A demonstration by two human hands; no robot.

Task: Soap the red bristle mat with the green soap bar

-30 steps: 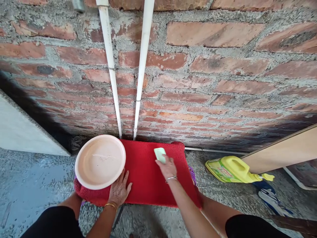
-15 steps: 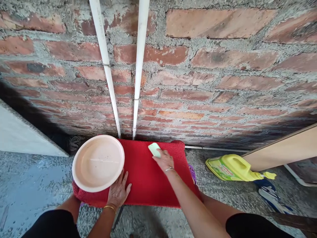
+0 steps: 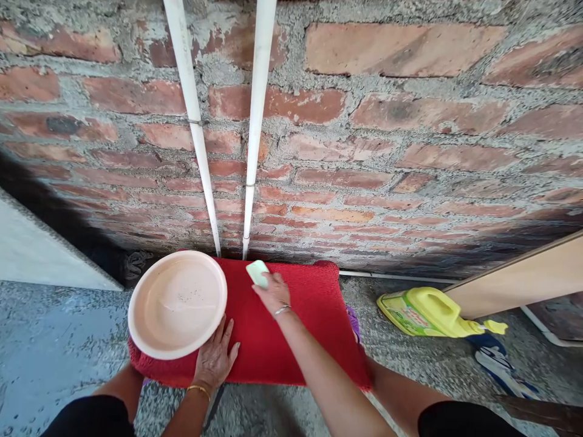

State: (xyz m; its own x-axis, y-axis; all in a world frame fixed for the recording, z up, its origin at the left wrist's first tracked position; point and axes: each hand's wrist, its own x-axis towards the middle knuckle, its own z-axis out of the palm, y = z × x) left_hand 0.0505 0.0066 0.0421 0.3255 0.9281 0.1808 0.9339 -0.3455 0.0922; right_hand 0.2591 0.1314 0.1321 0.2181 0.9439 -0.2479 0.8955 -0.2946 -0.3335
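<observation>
A red cloth (image 3: pixel 255 334) with a towel-like pile is spread over a low support in front of me. My left hand (image 3: pixel 217 355) rests flat on its front left part, fingers spread, fingertips close by the rim of a pale pink basin (image 3: pixel 141 346). The basin sits on the cloth's left side, with dark specks inside and what looks like water. In my right hand (image 3: pixel 276 294) is a pale green soap-like bar (image 3: pixel 257 273), with rounded corners, gripped at its near end. It is over the cloth's back middle; the fingers partly hide it.
Two white pipes (image 3: pixel 252 152) run down the brick wall (image 3: pixel 387 145) behind the cloth. A yellow detergent jug (image 3: pixel 423 312) lies on the rough floor to the right, near a blue and white slipper (image 3: pixel 503 367). Panels stand at the left and right.
My right hand has moved left across the cloth with the pale green bar. My left hand stays flat beside the basin. The view has shifted slightly.
</observation>
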